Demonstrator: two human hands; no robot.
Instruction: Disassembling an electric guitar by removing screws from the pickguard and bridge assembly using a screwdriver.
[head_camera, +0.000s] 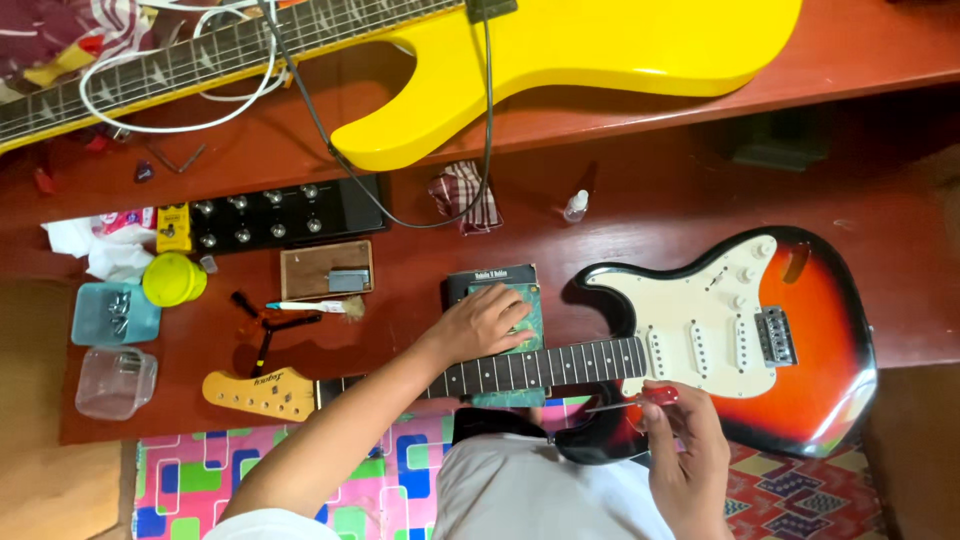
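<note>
Near the front edge of the red counter (650, 190), seen from the head camera, a sunburst electric guitar (800, 340) lies flat, its neck (540, 367) running left to a pale headstock (255, 392). Left hand (488, 325) rests released, fingers spread, on the neck over a green block (530, 335). Right hand (680, 445) pinches a red-handled screwdriver (640, 399) just below the neck's body end. Along the back edge lies a yellow guitar (560, 60); a black pedal board (280, 215) sits toward the left.
</note>
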